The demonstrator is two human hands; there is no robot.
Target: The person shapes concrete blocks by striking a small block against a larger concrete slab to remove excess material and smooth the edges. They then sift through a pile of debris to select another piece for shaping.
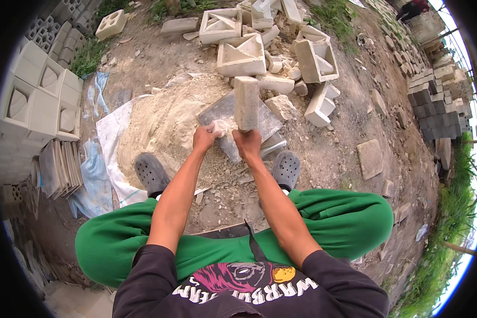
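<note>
On my left, a white sheet lies partly under a heap of pale grit. The fingers of my left hand are pinched around a pale chunk, which is over the grey slab beside the heap. My right hand has its fingers clamped on a mallet, its blocky head pointing away from me. Farther right, a broken block lies on the dirt.

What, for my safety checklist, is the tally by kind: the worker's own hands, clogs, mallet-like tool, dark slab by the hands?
Left hand and right hand: 2
Left clog and right clog: 2
Mallet-like tool: 1
Dark slab: 1
Total: 6
</note>
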